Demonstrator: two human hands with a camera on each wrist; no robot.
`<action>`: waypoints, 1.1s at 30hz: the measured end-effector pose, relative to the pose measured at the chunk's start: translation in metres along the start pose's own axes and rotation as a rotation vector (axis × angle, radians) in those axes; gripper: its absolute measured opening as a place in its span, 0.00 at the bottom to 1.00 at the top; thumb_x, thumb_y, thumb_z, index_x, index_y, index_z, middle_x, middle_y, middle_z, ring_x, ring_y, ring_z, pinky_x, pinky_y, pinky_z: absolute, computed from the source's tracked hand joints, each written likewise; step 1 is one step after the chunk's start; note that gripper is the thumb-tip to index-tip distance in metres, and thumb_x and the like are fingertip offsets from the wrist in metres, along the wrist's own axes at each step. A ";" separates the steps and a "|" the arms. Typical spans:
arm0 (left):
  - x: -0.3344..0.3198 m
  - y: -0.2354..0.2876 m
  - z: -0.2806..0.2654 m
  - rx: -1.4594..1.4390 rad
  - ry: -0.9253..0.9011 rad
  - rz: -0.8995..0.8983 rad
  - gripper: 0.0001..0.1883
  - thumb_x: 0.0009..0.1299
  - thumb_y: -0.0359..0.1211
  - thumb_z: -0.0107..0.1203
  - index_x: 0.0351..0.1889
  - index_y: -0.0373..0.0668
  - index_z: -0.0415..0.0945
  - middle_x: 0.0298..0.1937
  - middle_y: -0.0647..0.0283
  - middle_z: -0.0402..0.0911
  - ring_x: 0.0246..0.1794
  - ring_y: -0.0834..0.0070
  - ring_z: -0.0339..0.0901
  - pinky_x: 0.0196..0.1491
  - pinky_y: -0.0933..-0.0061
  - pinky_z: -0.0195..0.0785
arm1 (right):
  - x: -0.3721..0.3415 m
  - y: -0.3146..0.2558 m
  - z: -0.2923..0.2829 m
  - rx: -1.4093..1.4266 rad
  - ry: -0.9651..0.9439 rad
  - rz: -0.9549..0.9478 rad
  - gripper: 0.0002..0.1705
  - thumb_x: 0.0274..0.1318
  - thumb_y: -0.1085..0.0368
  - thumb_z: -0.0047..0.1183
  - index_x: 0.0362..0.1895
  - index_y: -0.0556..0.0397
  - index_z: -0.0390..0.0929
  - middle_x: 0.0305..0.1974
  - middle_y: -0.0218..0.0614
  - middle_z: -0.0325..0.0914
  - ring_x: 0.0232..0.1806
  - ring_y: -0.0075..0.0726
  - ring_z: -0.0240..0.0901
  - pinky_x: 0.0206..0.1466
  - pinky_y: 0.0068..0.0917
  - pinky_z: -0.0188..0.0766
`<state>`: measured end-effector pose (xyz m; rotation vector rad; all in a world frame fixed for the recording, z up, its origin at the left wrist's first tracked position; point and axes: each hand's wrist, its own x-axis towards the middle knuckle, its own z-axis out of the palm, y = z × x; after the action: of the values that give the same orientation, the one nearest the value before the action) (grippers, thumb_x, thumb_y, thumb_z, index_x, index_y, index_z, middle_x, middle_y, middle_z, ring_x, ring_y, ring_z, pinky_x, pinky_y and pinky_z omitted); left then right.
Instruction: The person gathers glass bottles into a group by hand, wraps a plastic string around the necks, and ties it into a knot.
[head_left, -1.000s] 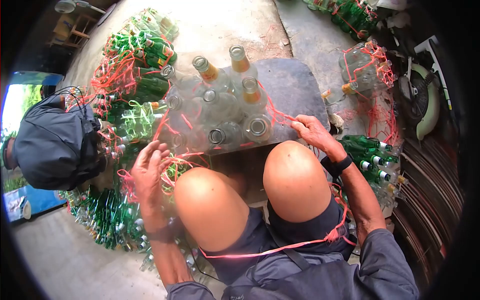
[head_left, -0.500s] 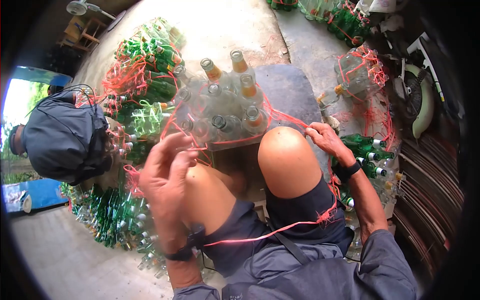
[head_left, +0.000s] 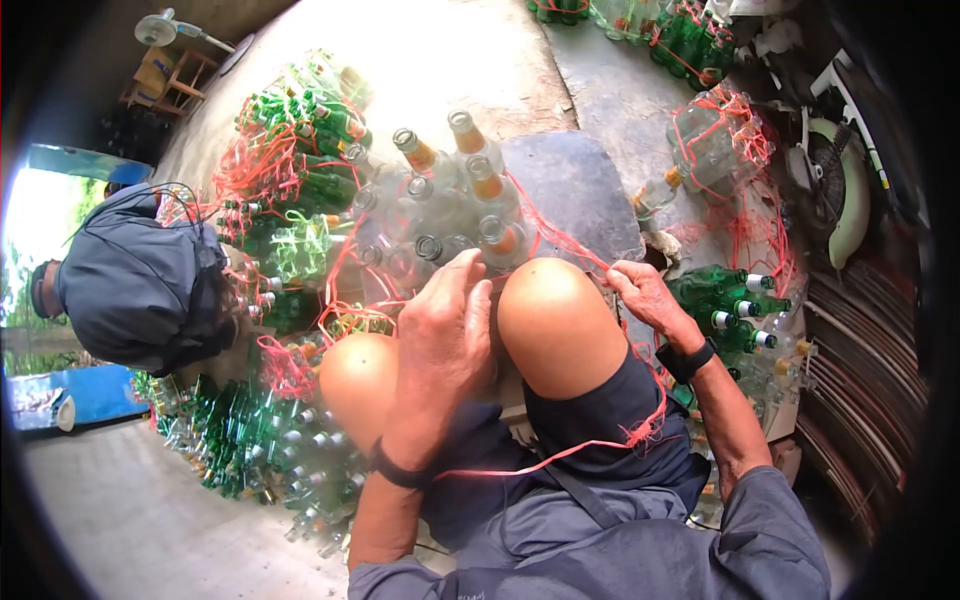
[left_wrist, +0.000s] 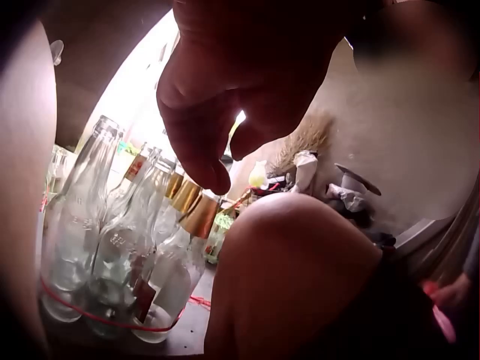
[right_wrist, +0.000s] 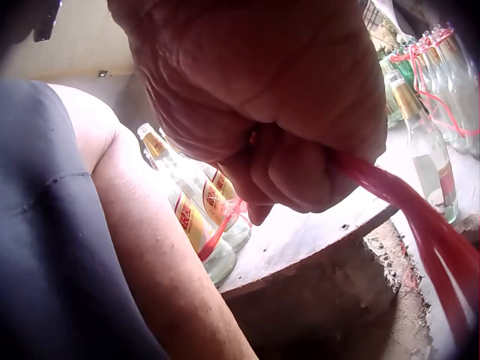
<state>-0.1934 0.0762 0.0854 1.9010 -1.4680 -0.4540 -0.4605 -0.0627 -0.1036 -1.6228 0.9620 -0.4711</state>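
Several clear glass bottles [head_left: 435, 210] stand in a tight group on a grey board [head_left: 575, 185] before the knees. Red plastic string [left_wrist: 112, 322] runs around the group low down. My right hand [head_left: 648, 298] grips the red string [right_wrist: 382, 187], its fingers curled round it beside the right knee. From that hand the string stretches to the bottles' right side, and a loose length hangs from the fist. My left hand [head_left: 442, 325] is raised above the lap near the closest bottles, fingers loosely bent, holding nothing visible.
Bundles of green bottles [head_left: 330, 180] tied with red string lie to the left. On the right are a clear bundle [head_left: 705, 140], a lone bottle [head_left: 655, 195] and more green bottles [head_left: 725, 300]. Another person [head_left: 145, 285] is at far left. Red string [head_left: 560, 455] crosses the lap.
My left hand has come away from the bottles' left side and swung right, over the lap. The right hand keeps its grip on the string and has shifted slightly right and lower.
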 end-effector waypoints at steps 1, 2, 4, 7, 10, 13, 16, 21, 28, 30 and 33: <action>0.002 -0.002 0.006 0.005 0.001 -0.010 0.18 0.76 0.26 0.58 0.63 0.32 0.76 0.49 0.50 0.88 0.39 0.68 0.90 0.42 0.69 0.83 | -0.002 0.002 0.001 0.002 0.003 0.002 0.13 0.73 0.64 0.52 0.40 0.61 0.83 0.27 0.35 0.79 0.34 0.24 0.72 0.41 0.30 0.71; 0.004 -0.003 0.011 0.006 -0.004 -0.008 0.18 0.76 0.26 0.58 0.63 0.32 0.76 0.49 0.50 0.88 0.39 0.68 0.90 0.42 0.69 0.83 | -0.003 0.004 0.003 0.003 0.003 -0.027 0.13 0.73 0.64 0.52 0.40 0.61 0.82 0.29 0.37 0.80 0.34 0.26 0.73 0.42 0.31 0.72; 0.008 -0.006 0.021 0.138 0.083 0.078 0.20 0.75 0.28 0.60 0.63 0.32 0.75 0.52 0.48 0.87 0.38 0.65 0.90 0.41 0.66 0.82 | -0.005 -0.003 0.003 -0.009 -0.029 -0.037 0.12 0.73 0.64 0.52 0.41 0.62 0.82 0.32 0.42 0.83 0.36 0.30 0.77 0.44 0.32 0.73; 0.016 -0.011 0.029 0.060 0.103 -0.017 0.22 0.75 0.30 0.62 0.64 0.31 0.75 0.53 0.47 0.87 0.37 0.64 0.89 0.41 0.64 0.81 | -0.010 -0.014 0.007 -0.026 -0.007 -0.033 0.12 0.73 0.65 0.52 0.40 0.61 0.81 0.32 0.43 0.83 0.35 0.31 0.77 0.43 0.33 0.74; 0.023 -0.022 0.036 0.050 0.138 -0.029 0.20 0.74 0.30 0.63 0.62 0.33 0.77 0.49 0.49 0.89 0.35 0.66 0.89 0.41 0.65 0.81 | -0.012 -0.019 0.008 -0.048 -0.037 -0.043 0.11 0.72 0.65 0.53 0.39 0.61 0.81 0.30 0.45 0.82 0.34 0.31 0.77 0.41 0.34 0.74; 0.031 -0.027 0.045 -0.007 0.144 -0.011 0.16 0.73 0.30 0.64 0.57 0.36 0.81 0.43 0.53 0.90 0.33 0.68 0.88 0.39 0.66 0.80 | -0.016 -0.027 0.011 -0.064 -0.022 -0.015 0.11 0.72 0.65 0.53 0.38 0.60 0.80 0.29 0.46 0.80 0.31 0.32 0.75 0.38 0.35 0.73; 0.034 -0.030 0.057 -0.014 0.151 -0.046 0.11 0.72 0.30 0.65 0.51 0.39 0.82 0.38 0.56 0.89 0.31 0.68 0.87 0.37 0.67 0.79 | -0.016 -0.018 0.013 -0.025 -0.014 -0.036 0.11 0.72 0.65 0.52 0.37 0.60 0.78 0.26 0.47 0.77 0.28 0.32 0.73 0.35 0.36 0.72; 0.036 -0.035 0.070 -0.061 0.187 -0.037 0.09 0.72 0.29 0.66 0.47 0.37 0.81 0.34 0.57 0.87 0.28 0.69 0.86 0.35 0.66 0.77 | -0.017 -0.005 0.016 -0.002 -0.023 -0.046 0.11 0.72 0.65 0.52 0.37 0.60 0.77 0.25 0.47 0.73 0.27 0.31 0.68 0.34 0.36 0.71; 0.036 -0.041 0.074 -0.046 0.219 0.020 0.09 0.72 0.29 0.65 0.47 0.37 0.80 0.34 0.56 0.85 0.27 0.67 0.86 0.34 0.65 0.77 | -0.012 0.014 0.024 0.044 -0.073 -0.062 0.12 0.72 0.63 0.52 0.39 0.59 0.77 0.28 0.51 0.75 0.28 0.37 0.71 0.37 0.38 0.72; 0.035 -0.041 0.074 -0.045 0.211 0.011 0.09 0.73 0.29 0.65 0.46 0.36 0.80 0.34 0.56 0.85 0.27 0.67 0.86 0.34 0.65 0.77 | -0.008 0.003 0.015 -0.036 -0.077 -0.049 0.12 0.72 0.62 0.52 0.39 0.60 0.77 0.28 0.51 0.77 0.28 0.40 0.74 0.37 0.39 0.72; 0.036 -0.040 0.072 -0.044 0.202 0.011 0.09 0.73 0.29 0.64 0.46 0.36 0.79 0.34 0.55 0.85 0.28 0.67 0.86 0.34 0.64 0.77 | 0.006 -0.010 0.004 -0.171 -0.065 0.000 0.11 0.68 0.63 0.53 0.41 0.60 0.78 0.33 0.52 0.80 0.36 0.51 0.81 0.41 0.43 0.75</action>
<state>-0.2007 0.0256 0.0115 1.8445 -1.3252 -0.2778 -0.4506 -0.0641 -0.0961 -1.7804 0.9751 -0.3413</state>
